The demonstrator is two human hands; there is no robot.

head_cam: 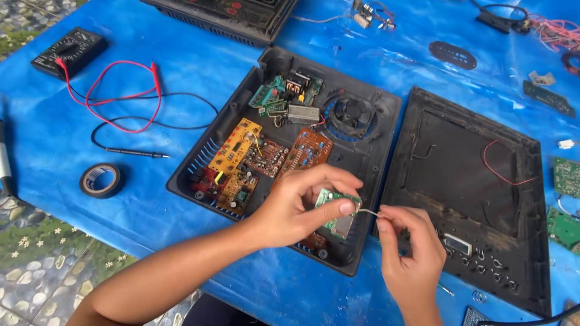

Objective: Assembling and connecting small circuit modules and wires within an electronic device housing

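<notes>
My left hand (296,205) grips a small green circuit board (336,212) above the near right corner of an open black plastic case (368,151). My right hand (411,250) pinches a thin white wire (370,212) that runs to the board's right edge. Inside the case lie several orange, brown and green circuit boards (257,158), a small metal box (303,114) and a round fan grille (352,115). The case's black lid (471,193) lies inner side up just right of my right hand, with a red wire (492,169) across it.
A blue tarp (181,78) covers the table. At the left are a black multimeter (67,51) with red and black probe leads (121,102) and a roll of black tape (101,180). Another black device (229,15) sits at the top. Loose green boards (565,205) lie at the right edge.
</notes>
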